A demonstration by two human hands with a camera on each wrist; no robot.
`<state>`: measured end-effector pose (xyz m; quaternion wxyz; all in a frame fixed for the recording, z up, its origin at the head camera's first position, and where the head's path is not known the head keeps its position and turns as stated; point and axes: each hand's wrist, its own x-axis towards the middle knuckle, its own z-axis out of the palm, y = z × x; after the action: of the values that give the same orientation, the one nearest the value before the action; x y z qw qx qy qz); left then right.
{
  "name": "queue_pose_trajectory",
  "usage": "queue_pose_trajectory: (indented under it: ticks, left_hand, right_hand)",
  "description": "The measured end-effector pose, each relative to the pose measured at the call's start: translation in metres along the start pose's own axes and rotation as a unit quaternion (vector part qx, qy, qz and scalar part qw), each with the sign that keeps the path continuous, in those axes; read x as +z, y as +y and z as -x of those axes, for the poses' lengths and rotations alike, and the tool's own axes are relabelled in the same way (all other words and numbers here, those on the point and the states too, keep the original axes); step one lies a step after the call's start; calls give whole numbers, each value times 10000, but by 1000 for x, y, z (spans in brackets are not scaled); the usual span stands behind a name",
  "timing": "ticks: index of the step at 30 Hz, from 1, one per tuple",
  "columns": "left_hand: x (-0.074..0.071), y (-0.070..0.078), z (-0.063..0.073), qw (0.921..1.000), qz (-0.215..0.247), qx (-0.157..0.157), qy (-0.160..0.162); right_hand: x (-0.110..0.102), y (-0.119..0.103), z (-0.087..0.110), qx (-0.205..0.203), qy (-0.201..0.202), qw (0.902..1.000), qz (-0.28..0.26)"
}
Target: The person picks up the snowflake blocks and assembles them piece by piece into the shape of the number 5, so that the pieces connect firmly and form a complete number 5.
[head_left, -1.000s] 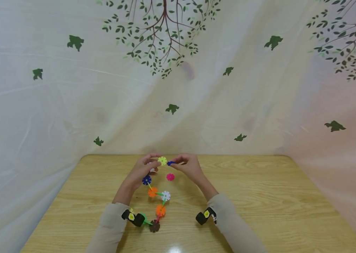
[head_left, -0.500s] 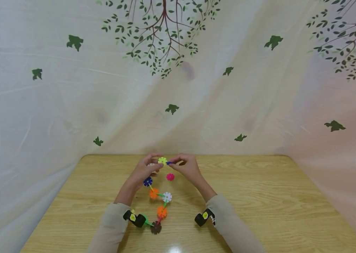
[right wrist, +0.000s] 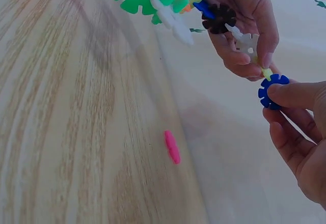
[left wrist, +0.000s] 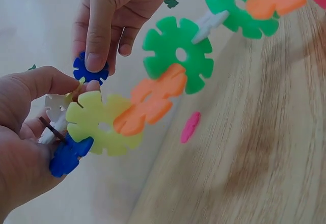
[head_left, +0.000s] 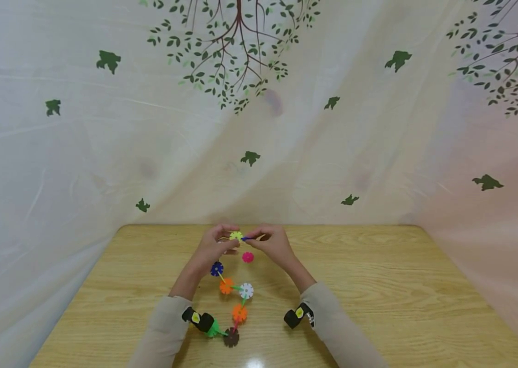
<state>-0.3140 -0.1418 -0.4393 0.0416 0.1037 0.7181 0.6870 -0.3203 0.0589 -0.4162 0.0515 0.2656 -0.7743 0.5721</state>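
Observation:
My left hand (head_left: 208,251) pinches a yellow notched snowflake disc (head_left: 236,236) at the end of a long chain of interlocking plastic discs. Opposite it, my right hand (head_left: 275,246) holds a blue snowflake disc (right wrist: 273,92) between thumb and fingers. The blue disc's edge meets the yellow one's in the right wrist view. Behind that joint come a white disc (right wrist: 246,46) and a dark brown disc (right wrist: 219,18), near the left palm. The chain runs on past a green disc (left wrist: 179,55) and hangs toward the front, with a brown disc (head_left: 231,337) low down.
A loose pink disc (head_left: 248,257) lies on the wooden table (head_left: 378,296) between the forearms. Behind the table's far edge hangs a pale cloth (head_left: 286,179) printed with leaves and branches. Each wrist wears a black strap camera (head_left: 292,319).
The right hand has brought the blue disc slightly left, up to the yellow disc, and it now shows edge-on. The chain's hanging part has shifted a little down and right.

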Motion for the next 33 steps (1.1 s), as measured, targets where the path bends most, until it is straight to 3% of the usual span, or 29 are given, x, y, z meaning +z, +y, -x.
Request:
queue_pose_trajectory:
  ticks: [12,20,26,33]
  left_hand:
    - [2,-3,-1,9996,267,-17,-103]
    - [4,-3,-3,9992,389,-90,-96]
    - [4,-5,-4,9989,430,-137,-132]
    - [1,-5,-2,9992,283,-162,-209]
  right_hand:
    - [-3,3,1,-322,-30,9993,-211]
    - [0,7,-1,-587,90,9982,-29]
    - [3,31,-9,-483,47,9988,91]
    - [2,35,-10,-154,-176,9997,93]
